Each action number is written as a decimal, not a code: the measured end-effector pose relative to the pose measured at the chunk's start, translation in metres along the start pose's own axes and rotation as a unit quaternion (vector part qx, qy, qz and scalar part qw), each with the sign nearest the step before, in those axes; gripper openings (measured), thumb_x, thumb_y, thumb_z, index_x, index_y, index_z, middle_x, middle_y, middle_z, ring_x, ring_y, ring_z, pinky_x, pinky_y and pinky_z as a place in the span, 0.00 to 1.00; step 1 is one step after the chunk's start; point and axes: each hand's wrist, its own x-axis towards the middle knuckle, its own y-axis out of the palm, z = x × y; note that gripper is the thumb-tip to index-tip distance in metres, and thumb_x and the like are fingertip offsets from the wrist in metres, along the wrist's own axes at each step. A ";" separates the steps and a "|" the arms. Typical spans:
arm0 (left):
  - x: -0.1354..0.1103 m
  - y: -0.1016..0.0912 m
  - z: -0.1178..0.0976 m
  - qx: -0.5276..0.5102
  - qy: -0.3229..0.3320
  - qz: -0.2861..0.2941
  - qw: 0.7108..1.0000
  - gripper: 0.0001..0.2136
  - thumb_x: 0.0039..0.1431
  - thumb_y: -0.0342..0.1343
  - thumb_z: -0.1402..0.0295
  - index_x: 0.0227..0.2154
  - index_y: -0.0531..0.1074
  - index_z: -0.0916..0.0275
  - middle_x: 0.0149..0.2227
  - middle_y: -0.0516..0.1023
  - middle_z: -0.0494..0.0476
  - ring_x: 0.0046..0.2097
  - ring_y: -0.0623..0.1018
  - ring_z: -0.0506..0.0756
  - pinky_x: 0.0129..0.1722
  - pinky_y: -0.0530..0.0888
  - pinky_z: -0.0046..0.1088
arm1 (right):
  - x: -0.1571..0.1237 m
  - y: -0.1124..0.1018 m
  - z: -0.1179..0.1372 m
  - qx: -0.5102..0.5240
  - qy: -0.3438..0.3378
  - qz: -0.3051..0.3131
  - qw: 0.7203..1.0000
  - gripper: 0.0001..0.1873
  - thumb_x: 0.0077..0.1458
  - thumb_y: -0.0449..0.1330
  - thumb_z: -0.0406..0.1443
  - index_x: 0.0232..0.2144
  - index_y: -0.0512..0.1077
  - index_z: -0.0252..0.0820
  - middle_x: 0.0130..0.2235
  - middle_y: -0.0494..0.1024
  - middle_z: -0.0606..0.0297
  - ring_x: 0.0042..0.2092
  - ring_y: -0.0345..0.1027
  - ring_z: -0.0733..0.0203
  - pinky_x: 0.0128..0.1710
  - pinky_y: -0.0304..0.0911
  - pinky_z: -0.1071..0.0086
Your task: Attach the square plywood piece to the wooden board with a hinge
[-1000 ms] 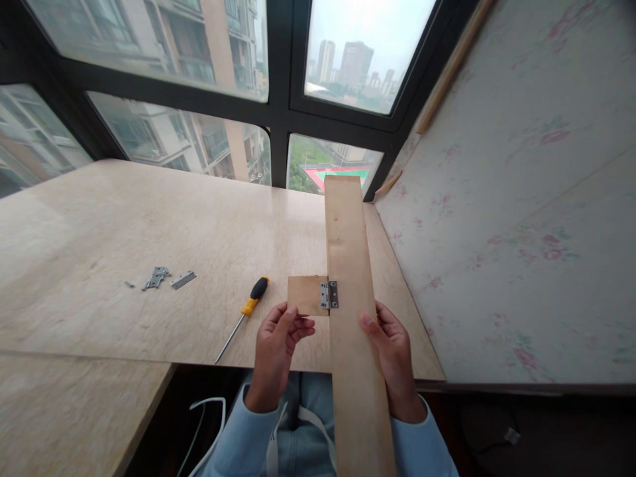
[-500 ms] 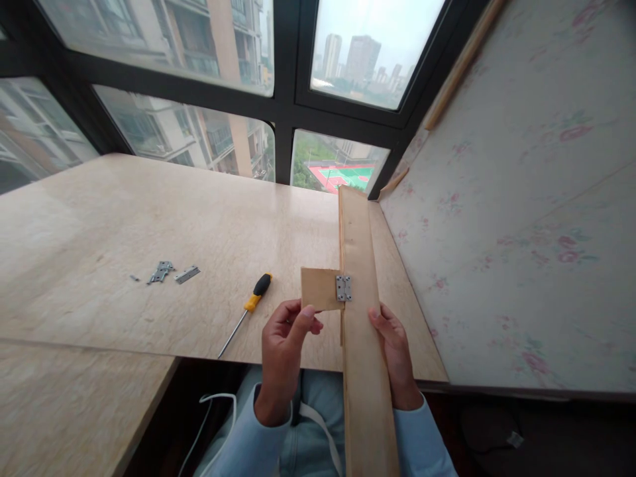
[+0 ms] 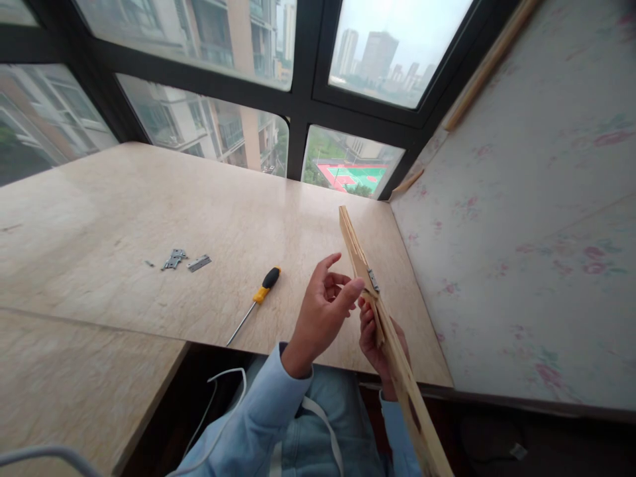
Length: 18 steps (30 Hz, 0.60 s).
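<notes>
A long wooden board [image 3: 397,371] is tipped up on its edge, its far end over the stone sill. My right hand [image 3: 375,341] grips it from beneath, fingers curled round the near side. On the board's edge shows a metal hinge [image 3: 373,279], with the small wooden flap folded against the board. My left hand [image 3: 325,301] is open beside it, fingers apart. Its thumb tip is at the flap; whether it presses there is hard to tell. Left of that hand lies a screwdriver [image 3: 262,291] with a yellow and black handle.
Several loose metal hinge pieces [image 3: 173,259] and a flat hinge [image 3: 199,263] lie on the stone sill [image 3: 124,212], with a tiny screw-like piece [image 3: 150,264] nearby. A papered wall [image 3: 517,252] bounds the right side. A white cable [image 3: 226,374] hangs by my lap.
The board has turned from lying face up to standing on its edge. The flap has folded in from the left. My left hand has let go of the flap's corner and moved right.
</notes>
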 end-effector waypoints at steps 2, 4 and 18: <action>0.006 -0.001 -0.001 0.019 0.040 -0.002 0.999 0.26 0.60 0.59 0.55 0.57 0.65 0.65 0.36 0.74 0.56 0.27 0.73 0.47 0.25 0.71 0.21 | 0.004 -0.004 -0.003 0.007 0.001 0.025 1.000 0.17 0.58 0.62 0.33 0.50 0.76 0.38 0.40 0.83 0.67 0.37 0.76 0.77 0.34 0.68 0.87; 0.010 -0.005 0.000 0.039 0.058 -0.009 0.997 0.22 0.63 0.56 0.54 0.52 0.70 0.65 0.37 0.74 0.57 0.28 0.72 0.46 0.27 0.71 0.21 | 0.006 -0.005 -0.005 -0.006 -0.005 0.040 0.999 0.16 0.58 0.62 0.32 0.49 0.76 0.38 0.38 0.83 0.70 0.35 0.76 0.81 0.33 0.65 0.91; 0.007 -0.016 0.021 0.073 0.012 -0.028 0.997 0.20 0.66 0.51 0.54 0.50 0.72 0.66 0.40 0.76 0.59 0.30 0.75 0.49 0.29 0.71 0.24 | 0.006 0.007 -0.008 0.093 0.033 -0.024 0.995 0.16 0.60 0.55 0.27 0.50 0.75 0.33 0.35 0.83 0.72 0.32 0.75 0.85 0.32 0.63 0.94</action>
